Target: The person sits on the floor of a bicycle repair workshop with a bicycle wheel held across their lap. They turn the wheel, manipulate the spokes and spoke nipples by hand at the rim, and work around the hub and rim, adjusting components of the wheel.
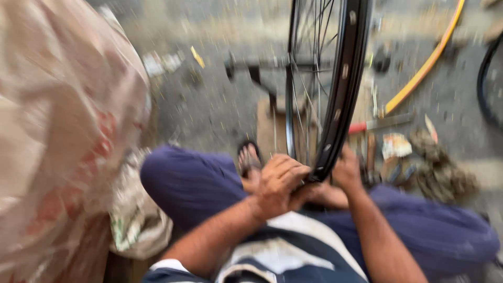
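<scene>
A black bicycle wheel rim (343,84) with thin spokes stands upright in front of me, its lower edge resting near my lap. My left hand (279,183) is closed against the bottom of the rim, knuckles up. My right hand (347,170) grips the rim's lower right side from behind. Both forearms reach in from the bottom of the view. My legs in dark blue trousers (188,181) are crossed under the wheel, and a sandalled foot (249,157) shows just left of the rim. The picture is blurred by motion.
A large pale printed sack (63,131) fills the left side. On the concrete floor to the right lie a yellow hose (427,65), a red-handled tool (377,124), small tools and rags (440,167). A black tyre (487,84) curves at the right edge.
</scene>
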Available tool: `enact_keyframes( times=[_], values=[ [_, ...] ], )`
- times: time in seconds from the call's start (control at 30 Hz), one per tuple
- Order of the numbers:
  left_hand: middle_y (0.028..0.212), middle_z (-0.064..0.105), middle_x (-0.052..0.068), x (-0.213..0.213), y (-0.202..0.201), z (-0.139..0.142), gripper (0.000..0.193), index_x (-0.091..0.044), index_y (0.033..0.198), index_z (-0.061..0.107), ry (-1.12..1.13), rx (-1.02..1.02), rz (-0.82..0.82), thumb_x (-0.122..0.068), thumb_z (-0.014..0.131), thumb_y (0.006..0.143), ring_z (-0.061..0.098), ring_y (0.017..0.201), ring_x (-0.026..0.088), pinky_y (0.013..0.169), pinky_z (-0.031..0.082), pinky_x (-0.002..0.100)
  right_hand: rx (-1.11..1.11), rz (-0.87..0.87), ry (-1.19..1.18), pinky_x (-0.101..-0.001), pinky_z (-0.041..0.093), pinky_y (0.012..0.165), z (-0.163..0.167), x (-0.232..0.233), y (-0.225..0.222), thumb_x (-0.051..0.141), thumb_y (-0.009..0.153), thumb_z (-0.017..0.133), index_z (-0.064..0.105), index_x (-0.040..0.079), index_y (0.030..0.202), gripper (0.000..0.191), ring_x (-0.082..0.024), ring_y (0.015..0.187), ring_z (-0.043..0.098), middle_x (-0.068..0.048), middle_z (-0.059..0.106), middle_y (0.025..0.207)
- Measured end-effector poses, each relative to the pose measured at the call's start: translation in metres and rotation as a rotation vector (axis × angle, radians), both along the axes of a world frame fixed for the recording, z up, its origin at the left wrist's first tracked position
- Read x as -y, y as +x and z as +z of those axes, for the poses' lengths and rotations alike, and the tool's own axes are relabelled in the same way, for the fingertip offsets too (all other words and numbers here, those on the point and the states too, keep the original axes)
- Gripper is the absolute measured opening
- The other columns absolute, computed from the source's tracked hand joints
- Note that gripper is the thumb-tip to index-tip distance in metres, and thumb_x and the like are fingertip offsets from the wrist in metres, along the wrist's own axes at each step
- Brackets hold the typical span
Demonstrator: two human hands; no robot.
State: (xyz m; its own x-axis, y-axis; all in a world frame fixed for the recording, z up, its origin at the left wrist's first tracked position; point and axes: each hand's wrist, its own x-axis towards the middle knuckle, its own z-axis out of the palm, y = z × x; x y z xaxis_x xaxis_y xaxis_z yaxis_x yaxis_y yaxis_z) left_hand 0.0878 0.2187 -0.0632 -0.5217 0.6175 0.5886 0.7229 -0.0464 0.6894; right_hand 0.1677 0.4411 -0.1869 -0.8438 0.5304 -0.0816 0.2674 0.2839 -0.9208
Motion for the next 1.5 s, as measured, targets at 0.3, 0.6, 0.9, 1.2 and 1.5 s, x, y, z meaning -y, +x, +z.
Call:
enact_keyframes(
  times=[0.3, 0.6, 0.9, 1.2, 1.5],
  values=[
    [0.098, 0.068, 0.010, 0.025, 0.019, -0.083, 0.039, -0.005, 0.113, 0.068, -0.502, -0.040, 0.064, -0.022, 0.082, 0.081, 0.066, 0.097, 0.031, 0.089, 0.051, 0.044, 0.162, -0.035, -0.337, -0.0298, 0.052, 0.072, -0.063, -0.026, 0.023, 0.018, 0.097, 0.074, 0.070, 0.001, 0.120, 0.028, -0.014, 0.085, 0.063, -0.005, 0.067, 0.099],
    [0.100, 0.071, 0.009, 0.022, 0.017, -0.068, 0.036, -0.002, 0.110, 0.068, -0.439, -0.105, 0.083, -0.017, 0.082, 0.080, 0.069, 0.094, 0.026, 0.087, 0.052, 0.041, 0.296, 0.059, -0.356, -0.0244, 0.052, 0.083, -0.066, -0.015, 0.014, 0.018, 0.100, 0.070, 0.073, 0.000, 0.115, 0.024, -0.009, 0.091, 0.064, -0.003, 0.072, 0.099],
    [0.099, 0.070, 0.008, 0.022, 0.018, -0.071, 0.036, -0.002, 0.111, 0.068, -0.441, -0.094, 0.075, -0.017, 0.081, 0.081, 0.069, 0.095, 0.026, 0.088, 0.052, 0.042, 0.326, 0.157, -0.454, -0.0242, 0.050, 0.080, -0.064, -0.012, 0.008, 0.017, 0.098, 0.070, 0.072, -0.003, 0.111, 0.024, -0.009, 0.087, 0.063, -0.003, 0.070, 0.094],
    [0.099, 0.070, 0.008, 0.020, 0.017, -0.070, 0.035, -0.002, 0.112, 0.068, -0.448, -0.103, 0.076, -0.018, 0.080, 0.083, 0.069, 0.095, 0.026, 0.088, 0.052, 0.042, 0.349, 0.192, -0.351, -0.0262, 0.048, 0.077, -0.069, -0.011, 0.007, 0.023, 0.105, 0.065, 0.072, -0.002, 0.105, 0.026, -0.010, 0.083, 0.058, -0.004, 0.066, 0.087],
    [0.097, 0.070, 0.008, 0.020, 0.016, -0.071, 0.033, -0.001, 0.112, 0.068, -0.448, -0.118, 0.072, -0.016, 0.078, 0.084, 0.069, 0.094, 0.026, 0.087, 0.053, 0.042, 0.287, 0.202, -0.344, -0.0283, 0.048, 0.082, -0.060, -0.005, 0.004, 0.022, 0.105, 0.062, 0.070, -0.004, 0.100, 0.027, -0.014, 0.088, 0.059, -0.007, 0.068, 0.091]
  ],
)
